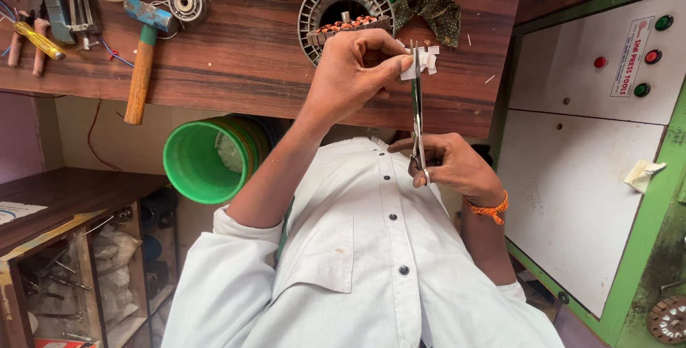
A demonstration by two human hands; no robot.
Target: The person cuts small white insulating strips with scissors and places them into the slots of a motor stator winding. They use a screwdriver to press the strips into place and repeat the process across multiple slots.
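Note:
My left hand (354, 69) is raised over the wooden bench (243, 55) and pinches a small white strip of paper (423, 62) between thumb and fingers. A pair of steel scissors (416, 105) stands upright, its blades meeting the paper. My right hand (450, 168), with an orange thread at the wrist, grips the scissor handles lower down, close to my white shirt. Just behind my left hand lies a round grey motor stator (343, 5) with copper windings.
A hammer (141, 55) with a blue head and wooden handle, a yellow-handled screwdriver (37, 41) and a bearing (186, 1) lie on the bench's left. A green bucket (204, 158) sits below it. A white and green control cabinet (586, 141) stands at right.

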